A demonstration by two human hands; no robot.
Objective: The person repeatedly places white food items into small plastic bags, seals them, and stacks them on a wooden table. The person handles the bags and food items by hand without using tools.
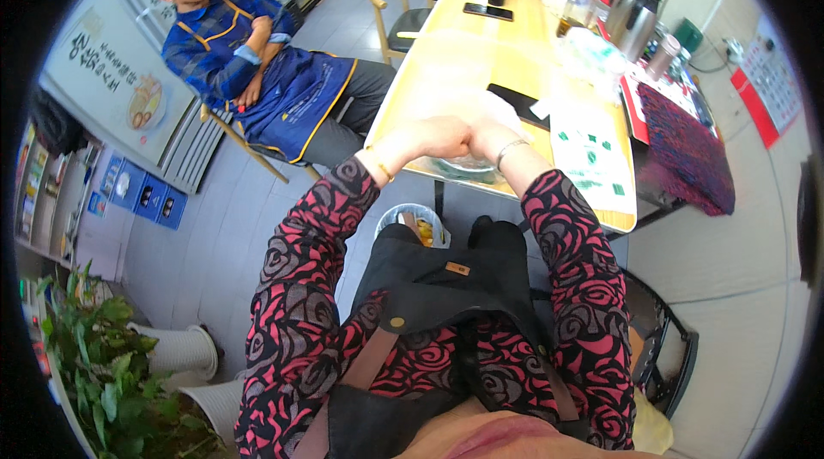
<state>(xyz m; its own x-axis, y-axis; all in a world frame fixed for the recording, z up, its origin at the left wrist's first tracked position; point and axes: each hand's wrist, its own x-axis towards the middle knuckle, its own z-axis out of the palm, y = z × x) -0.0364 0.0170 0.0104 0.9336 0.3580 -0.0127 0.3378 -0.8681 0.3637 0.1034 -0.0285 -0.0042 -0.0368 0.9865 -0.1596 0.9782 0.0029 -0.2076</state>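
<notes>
My left hand (443,137), with a gold-coloured bracelet at the wrist, meets my right hand (486,138) over the near end of the wooden table (412,105). A silver-coloured bangle circles the right wrist. Both hands are bent forward, so the fingers and anything between them are hidden. Just under them, at the table's edge, sits a clear, bowl-like thing (465,170), partly covered by the wrists. Pale plastic shows around and beyond the hands, blurred by glare. Right of them lies a white plastic bag with green print (589,156). A dark phone-like slab (518,105) rests behind.
A person in a blue apron (296,105) sits left of the table, arms crossed. A lined waste bin (418,217) stands below the table's edge. A steel vacuum jug (634,14), bottles and a dark knitted cloth (685,143) line the right side. Another phone (488,12) lies farther back.
</notes>
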